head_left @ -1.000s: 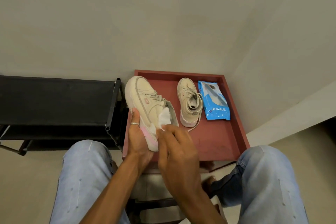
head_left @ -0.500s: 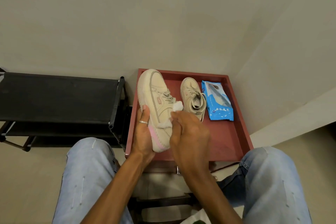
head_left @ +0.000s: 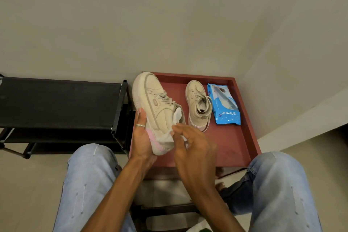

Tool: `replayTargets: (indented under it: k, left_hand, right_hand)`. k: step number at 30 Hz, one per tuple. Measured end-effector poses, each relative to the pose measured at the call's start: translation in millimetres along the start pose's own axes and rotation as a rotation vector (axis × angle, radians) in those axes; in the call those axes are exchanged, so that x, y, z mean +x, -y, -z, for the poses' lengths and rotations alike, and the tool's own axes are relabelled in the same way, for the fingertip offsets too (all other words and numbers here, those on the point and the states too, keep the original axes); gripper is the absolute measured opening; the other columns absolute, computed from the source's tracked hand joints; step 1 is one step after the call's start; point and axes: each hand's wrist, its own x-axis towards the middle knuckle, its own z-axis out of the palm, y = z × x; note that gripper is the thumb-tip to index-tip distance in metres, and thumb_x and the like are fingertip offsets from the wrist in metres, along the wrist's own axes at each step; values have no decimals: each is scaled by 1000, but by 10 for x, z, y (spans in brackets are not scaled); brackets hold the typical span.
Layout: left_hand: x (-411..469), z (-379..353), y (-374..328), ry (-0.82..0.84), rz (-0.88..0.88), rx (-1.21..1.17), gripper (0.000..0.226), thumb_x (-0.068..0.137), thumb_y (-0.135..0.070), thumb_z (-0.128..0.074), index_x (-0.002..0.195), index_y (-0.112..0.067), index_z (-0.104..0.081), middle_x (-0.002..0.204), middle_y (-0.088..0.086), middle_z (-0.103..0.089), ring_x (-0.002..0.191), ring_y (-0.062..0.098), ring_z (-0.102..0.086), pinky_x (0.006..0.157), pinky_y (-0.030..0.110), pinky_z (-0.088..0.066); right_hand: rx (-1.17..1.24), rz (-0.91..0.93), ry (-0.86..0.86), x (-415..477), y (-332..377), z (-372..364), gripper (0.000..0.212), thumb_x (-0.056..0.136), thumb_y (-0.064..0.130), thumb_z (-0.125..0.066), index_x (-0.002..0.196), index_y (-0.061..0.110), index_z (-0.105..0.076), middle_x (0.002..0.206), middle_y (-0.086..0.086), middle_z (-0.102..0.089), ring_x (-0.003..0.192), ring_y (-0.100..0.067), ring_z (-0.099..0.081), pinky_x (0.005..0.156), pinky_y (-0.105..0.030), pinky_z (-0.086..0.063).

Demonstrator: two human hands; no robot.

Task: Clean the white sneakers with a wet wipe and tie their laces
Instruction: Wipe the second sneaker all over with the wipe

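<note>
Held sneaker [head_left: 156, 107]: smooth matt leather-look upper, woven laces. Wet wipe [head_left: 176, 118] against it: soft crumpled cloth-like sheet. Right of sneaker, wipes pack [head_left: 225, 105]: glossy crinkly plastic. Red tray [head_left: 235, 141] underneath: matt painted finish. Rack [head_left: 56, 100] left of sneaker: black matt fabric, metal-looking tubes.

Wipe [head_left: 170, 133] now lower, at heel

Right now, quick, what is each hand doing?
Left hand: closed around the heel end of the sneaker, holding it up.
Right hand: fingers pinching the white wet wipe against that sneaker.
</note>
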Motion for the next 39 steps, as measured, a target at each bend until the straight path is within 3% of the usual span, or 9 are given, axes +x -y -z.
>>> replayTargets:
  k: [4, 7, 12, 17, 23, 28, 31, 35, 39]
  left_hand:
    - [-100, -78, 43, 36, -70, 132, 69, 96, -52, -57, 152, -16, -41, 148, 19, -52, 136, 41, -51, 113, 61, -38]
    - [-151, -113, 52, 69, -231, 295, 44, 101, -45, -49, 142, -30, -48, 135, 4, -65, 123, 28, -64, 94, 48, -57]
    - [-189, -168, 13, 112, -285, 389, 27, 103, -34, -44, 124, -49, -54, 124, -10, -70, 118, 19, -67, 92, 41, -58]
    - [-101, -68, 38, 4, -188, 209, 57, 99, -48, -55, 147, -20, -44, 141, 12, -60, 128, 37, -59, 102, 59, -50]
    - [-23, -8, -68, -56, -63, -11, 96, 76, -65, -76, 151, -14, -44, 148, 21, -52, 135, 41, -51, 114, 62, -38]
    - [-128, -109, -6, 14, -58, 106, 55, 101, -48, -48, 147, -16, -48, 142, 17, -59, 131, 39, -57, 111, 60, -40]
    - [-138, -94, 11, 36, -91, 154, 56, 101, -47, -49, 149, -19, -43, 143, 16, -59, 130, 40, -57, 107, 64, -43]
    - [-103, -98, -3, 11, -19, 74, 69, 97, -55, -52, 152, -13, -42, 147, 21, -53, 134, 41, -53, 112, 61, -40]
    - [-56, 1, -54, 22, 25, 34, 65, 101, -55, -47, 151, -13, -46, 149, 21, -51, 137, 41, -49, 117, 59, -35]
  right_hand:
    - [9, -79, -54, 219, -17, -18, 18, 85, 6, -68, 96, 17, -77, 101, 7, -71, 94, -3, -63, 85, -29, -53]
    - [111, -359, -7, 383, -162, 20, 12, 84, 19, -71, 88, 29, -75, 99, 14, -69, 92, -1, -62, 88, -34, -53]
    - [398, -612, -5, 430, -282, 54, 10, 80, 22, -78, 89, 26, -77, 91, 12, -75, 88, -7, -70, 83, -40, -59]
    - [307, -468, 58, 261, -129, 56, 10, 81, 25, -76, 87, 33, -76, 94, 17, -72, 92, -2, -67, 84, -35, -57]
    - [70, -15, 76, -40, -31, 3, 20, 85, 5, -71, 94, 22, -78, 94, 14, -67, 88, 3, -63, 75, -20, -54]
    - [150, -276, 15, 337, -57, 1, 11, 83, 21, -74, 91, 29, -77, 95, 17, -68, 85, -1, -62, 81, -32, -54]
    - [192, -328, 40, 267, -70, 35, 12, 85, 22, -73, 94, 29, -76, 97, 20, -66, 91, 4, -61, 84, -26, -54]
    - [138, -121, 64, 2, -100, 93, 18, 87, 12, -71, 102, 21, -76, 95, 16, -65, 90, 4, -63, 74, -13, -51]
    - [-26, 193, 115, -74, -161, 123, 20, 88, 7, -70, 105, 15, -75, 96, 5, -67, 88, -6, -64, 73, -22, -54]
